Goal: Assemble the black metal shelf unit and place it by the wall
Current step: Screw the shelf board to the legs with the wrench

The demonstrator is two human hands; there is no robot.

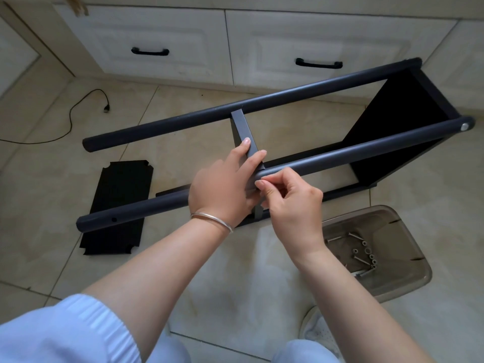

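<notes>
1. A translucent brown tray point(408, 281) on the tiled floor point(183, 142) holds loose screws point(362, 254) and small metal sleeves.
2. The half-built shelf frame point(327, 158) lies on its side in front of white drawers point(162, 43).
3. The left hand point(222, 189) grips the grey shelf panel point(245, 132) where it meets the near tube point(146, 208), thumb and fingers curled around its edge.
4. The right hand point(293, 205) pinches something tiny against that tube; what it is cannot be told.
5. A spare black panel point(115, 205) lies flat to the left.

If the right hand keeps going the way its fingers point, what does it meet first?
Likely the near pole: the right hand has its fingertips at it already, beside the left hand gripping the crossbar.
</notes>
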